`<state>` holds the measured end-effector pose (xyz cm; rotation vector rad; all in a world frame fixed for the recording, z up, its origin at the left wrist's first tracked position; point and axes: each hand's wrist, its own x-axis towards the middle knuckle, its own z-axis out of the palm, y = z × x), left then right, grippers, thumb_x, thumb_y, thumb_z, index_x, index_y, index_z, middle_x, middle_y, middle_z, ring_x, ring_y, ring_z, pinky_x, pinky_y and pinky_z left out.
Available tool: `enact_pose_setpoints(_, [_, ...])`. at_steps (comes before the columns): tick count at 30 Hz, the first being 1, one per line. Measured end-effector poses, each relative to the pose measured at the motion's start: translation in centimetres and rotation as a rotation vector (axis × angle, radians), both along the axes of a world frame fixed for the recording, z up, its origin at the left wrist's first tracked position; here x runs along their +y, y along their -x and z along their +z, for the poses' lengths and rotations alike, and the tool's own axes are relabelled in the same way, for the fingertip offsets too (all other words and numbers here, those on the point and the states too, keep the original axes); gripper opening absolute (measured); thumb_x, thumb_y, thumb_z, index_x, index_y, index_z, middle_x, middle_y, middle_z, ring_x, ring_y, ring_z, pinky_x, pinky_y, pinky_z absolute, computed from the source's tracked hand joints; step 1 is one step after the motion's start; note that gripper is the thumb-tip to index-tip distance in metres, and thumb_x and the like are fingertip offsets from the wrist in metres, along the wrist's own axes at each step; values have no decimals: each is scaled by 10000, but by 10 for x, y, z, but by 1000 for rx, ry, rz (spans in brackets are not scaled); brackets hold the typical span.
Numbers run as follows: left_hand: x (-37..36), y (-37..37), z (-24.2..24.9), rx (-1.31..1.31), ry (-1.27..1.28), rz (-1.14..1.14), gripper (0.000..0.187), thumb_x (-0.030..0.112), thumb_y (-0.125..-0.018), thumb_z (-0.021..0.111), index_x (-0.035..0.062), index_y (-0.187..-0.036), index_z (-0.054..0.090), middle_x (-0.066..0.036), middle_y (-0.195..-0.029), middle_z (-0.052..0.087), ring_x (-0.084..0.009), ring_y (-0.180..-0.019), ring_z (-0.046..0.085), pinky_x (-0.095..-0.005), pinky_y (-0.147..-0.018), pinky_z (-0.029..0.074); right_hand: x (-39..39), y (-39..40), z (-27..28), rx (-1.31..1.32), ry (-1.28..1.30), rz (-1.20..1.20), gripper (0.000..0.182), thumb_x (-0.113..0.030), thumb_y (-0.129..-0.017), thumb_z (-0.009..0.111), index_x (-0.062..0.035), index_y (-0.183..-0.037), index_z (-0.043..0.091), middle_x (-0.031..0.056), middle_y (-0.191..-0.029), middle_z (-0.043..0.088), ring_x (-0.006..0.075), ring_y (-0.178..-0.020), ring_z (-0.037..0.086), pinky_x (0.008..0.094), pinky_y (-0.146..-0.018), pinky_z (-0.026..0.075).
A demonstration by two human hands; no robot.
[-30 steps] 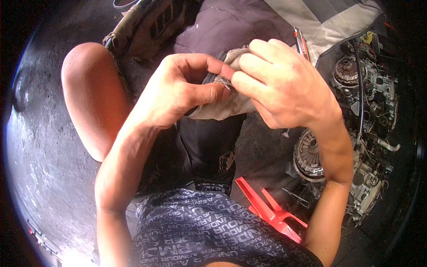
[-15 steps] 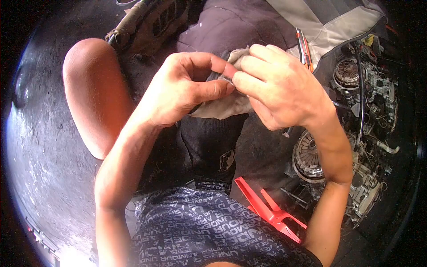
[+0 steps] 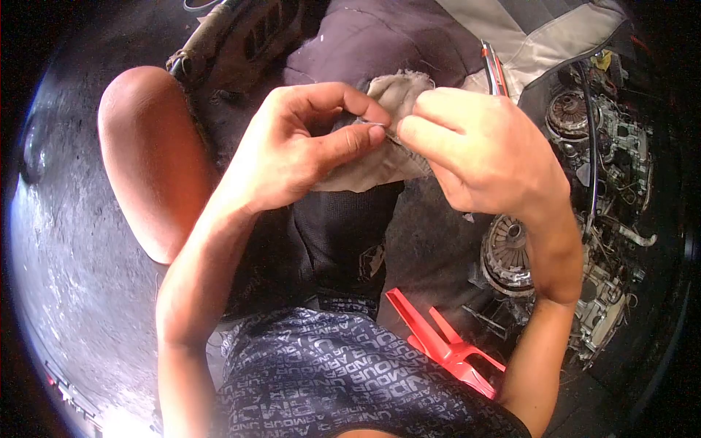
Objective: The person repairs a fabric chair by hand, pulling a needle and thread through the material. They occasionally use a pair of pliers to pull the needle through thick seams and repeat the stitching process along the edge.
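A beige piece of fabric (image 3: 369, 174) with a frayed edge lies over my lap, beneath both hands. My left hand (image 3: 303, 142) pinches thumb and forefinger together at the fabric's seam, with a thin thread-like edge between the tips. Close beside it on the right, my right hand (image 3: 482, 146) is curled with its fingers pressed together; what it holds, if anything, is hidden. Behind the hands a dark purple-brown padded cloth (image 3: 394, 40) bulges up.
An orange and black cutter (image 3: 495, 69) rests on beige and grey fabric (image 3: 569, 36) at the upper right. Greasy engine parts (image 3: 507, 252) stand along the right side. A red plastic piece (image 3: 445, 350) lies beside my shirt. My bare knee (image 3: 150, 146) rises at left.
My right hand has moved slightly right and down, its fingers more curled. More of the beige fabric's frayed top shows between the hands. My left hand has hardly moved.
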<state>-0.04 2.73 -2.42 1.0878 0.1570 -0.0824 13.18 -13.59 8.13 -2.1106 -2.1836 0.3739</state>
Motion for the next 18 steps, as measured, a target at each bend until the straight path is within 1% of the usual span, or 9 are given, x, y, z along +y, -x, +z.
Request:
enact_pose_setpoints(3, [-1,-1,-3,-16,-6,10,175,88,-919,716,-22,-1055,706,-29,-903,716,-61,-823,633,-221,-742,527,4,5,2,-21,66,2,202,-105,-780,626,-49,-974,635,107,-853,587,298,-797,629,420,-676,531])
enact_pose_setpoints(6, [-1,-1,-5,-40,-38,12,170,85,-922,716,-22,-1053,704,-28,-907,716,-61,-827,633,-222,-743,529,6,4,-1,52,12,-5,209,-76,-775,619,-44,-979,647,125,-838,586,322,-787,629,442,-672,518])
enact_pose_setpoints(9, [0,0,-2,-77,-43,2,158,70,-923,713,-23,-1050,700,-30,-921,716,-63,-847,636,-225,-761,530,5,-13,-19,314,-94,-3,181,-8,-758,603,-34,-932,646,147,-810,589,346,-756,615,442,-663,495])
enact_pose_setpoints(12, [-2,0,-4,-131,-22,10,149,55,-922,712,-25,-1047,696,-33,-933,716,-67,-868,638,-231,-781,531,3,-28,-23,536,-16,-67,166,46,-738,575,-19,-880,631,157,-783,590,362,-732,595,424,-656,475])
enact_pose_setpoints(13, [-1,1,-4,-140,-13,-2,147,50,-921,712,-25,-1046,694,-33,-936,715,-67,-873,638,-233,-787,531,4,-30,-23,606,12,-90,155,59,-731,568,-14,-859,615,143,-778,598,345,-725,588,402,-663,473])
enact_pose_setpoints(14, [0,1,-3,-149,-4,-13,146,45,-920,713,-26,-1046,693,-34,-938,715,-68,-879,639,-235,-793,530,5,-32,-24,630,16,-92,152,56,-731,569,-13,-859,613,140,-777,596,341,-725,589,401,-668,475])
enact_pose_setpoints(17, [3,1,0,-115,-73,-20,155,95,-907,731,0,-1028,703,-40,-963,714,-106,-935,635,-264,-861,506,5,-34,-27,695,36,-93,137,45,-736,574,-9,-857,608,136,-781,593,331,-732,592,400,-685,479])
enact_pose_setpoints(18, [1,1,-1,-140,-101,0,149,78,-912,724,-9,-1030,700,-33,-942,713,-89,-909,632,-254,-832,511,5,-35,-28,708,44,-89,129,38,-740,575,-8,-856,605,136,-785,593,328,-742,595,398,-694,480])
